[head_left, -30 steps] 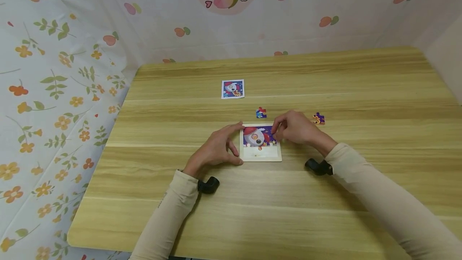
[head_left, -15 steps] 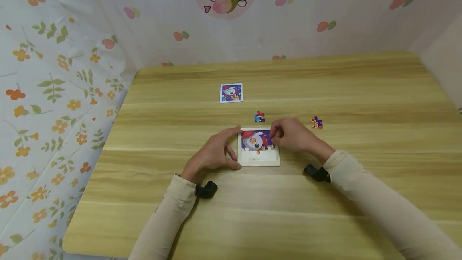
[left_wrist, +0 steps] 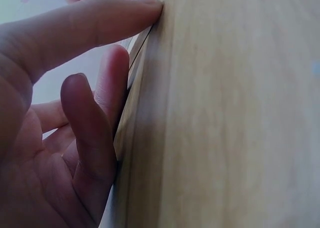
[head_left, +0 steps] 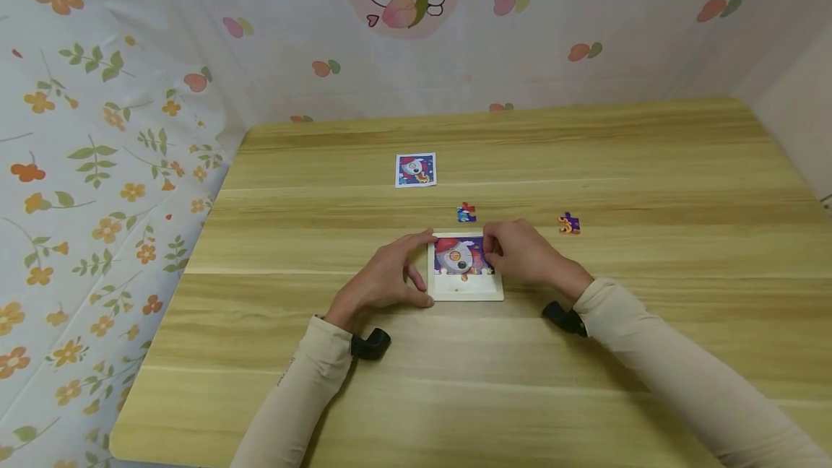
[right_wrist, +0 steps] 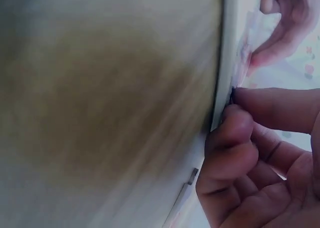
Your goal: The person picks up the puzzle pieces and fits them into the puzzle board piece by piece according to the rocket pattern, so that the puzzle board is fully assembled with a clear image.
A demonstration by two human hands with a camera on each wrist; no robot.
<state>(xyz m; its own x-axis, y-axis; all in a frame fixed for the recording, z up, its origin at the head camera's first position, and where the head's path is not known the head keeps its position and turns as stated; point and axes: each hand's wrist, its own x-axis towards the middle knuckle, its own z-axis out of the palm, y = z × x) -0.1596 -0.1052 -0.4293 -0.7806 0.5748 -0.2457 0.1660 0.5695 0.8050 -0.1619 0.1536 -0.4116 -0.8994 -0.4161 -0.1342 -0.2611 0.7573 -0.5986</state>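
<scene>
Filling the puzzle tray (head_left: 468,300) on the table (head_left: 455,396) looks over half done: joined pieces (head_left: 453,256) cover its far part, leaving a bare strip (head_left: 477,286) along the near edge. Left loose are a red-and-blue piece (head_left: 466,213) past the far edge and an orange-and-purple piece (head_left: 569,223) beyond the far right corner. The left hand (head_left: 386,275), fingers apart, touches the left corners; the right hand (head_left: 528,253) pinches, seemingly on a puzzle piece, though blur obscures it.

Holds right hand (right_wrist: 272,153) curled against pale frame (right_wrist: 234,33); faces left hand (right_wrist: 290,26) beyond it; looks along blurred surface (right_wrist: 100,113).
</scene>
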